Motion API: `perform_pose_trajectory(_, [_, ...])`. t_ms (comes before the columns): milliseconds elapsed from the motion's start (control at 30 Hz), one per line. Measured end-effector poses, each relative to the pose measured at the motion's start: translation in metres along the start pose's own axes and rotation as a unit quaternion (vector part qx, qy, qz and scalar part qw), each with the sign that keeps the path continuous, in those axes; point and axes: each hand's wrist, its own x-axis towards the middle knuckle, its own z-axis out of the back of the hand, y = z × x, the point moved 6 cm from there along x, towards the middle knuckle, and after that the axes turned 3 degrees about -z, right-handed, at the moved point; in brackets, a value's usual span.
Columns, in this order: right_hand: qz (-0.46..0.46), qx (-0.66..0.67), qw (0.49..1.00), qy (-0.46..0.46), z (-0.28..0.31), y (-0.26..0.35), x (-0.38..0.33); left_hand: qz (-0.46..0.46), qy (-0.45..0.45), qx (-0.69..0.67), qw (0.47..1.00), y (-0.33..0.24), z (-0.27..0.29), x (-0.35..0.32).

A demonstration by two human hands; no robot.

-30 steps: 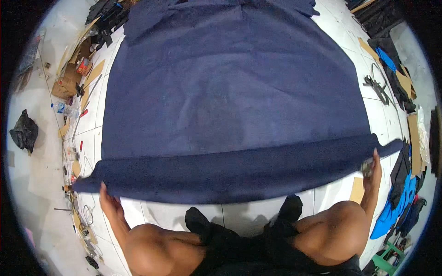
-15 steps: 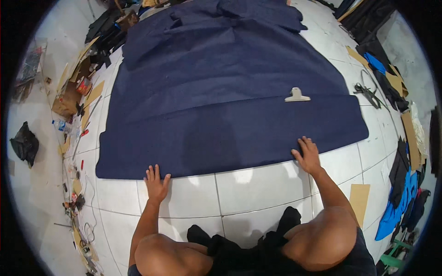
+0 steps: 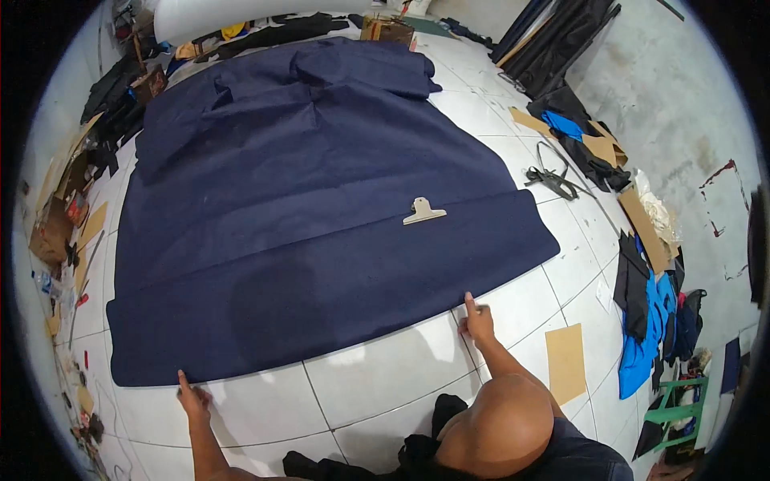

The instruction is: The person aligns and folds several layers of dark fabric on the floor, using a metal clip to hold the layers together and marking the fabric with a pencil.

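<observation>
A large dark navy cloth (image 3: 321, 160) lies spread on the floor, its near part folded back in a wide band. A metal bulldog clip (image 3: 423, 212) sits on the edge of that fold, right of the middle. At the near left edge, my left hand (image 3: 194, 399) touches the cloth with its index fingertip, the thumb apart. My right hand (image 3: 479, 322) reaches the near edge farther right, index finger stretched out to the cloth and thumb apart. Nothing shows held in either hand. The remaining fingers are partly hidden or curled.
White tiles (image 3: 385, 385) surround the cloth. On the right are a tan cardboard piece (image 3: 566, 365), blue fabric (image 3: 642, 353), a green stool (image 3: 678, 413) and a dark tangled strap (image 3: 553, 180). A cardboard box (image 3: 52, 232) and scattered small items line the left wall.
The view has swung right and upward, so the cloth sits farther left. My hands have gone from spread fingers lying on the cloth's edge to index fingers stretched out at it.
</observation>
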Motion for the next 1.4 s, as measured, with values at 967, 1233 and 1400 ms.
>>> perform_pose_trajectory(967, [0.536,-0.44,0.707,0.136,-0.161,0.145,-0.05,-0.071,-0.314,-0.184,0.929,0.019,0.233,0.013])
perform_pose_trajectory(1233, [0.575,-0.364,0.672,0.29,-0.218,0.139,0.014,-0.044,-0.144,-0.029,0.988,-0.005,0.276,0.027])
perform_pose_trajectory(1400, [0.502,-0.387,0.659,0.405,-0.222,0.148,0.023,-0.015,-0.144,-0.026,0.989,-0.007,0.274,0.021])
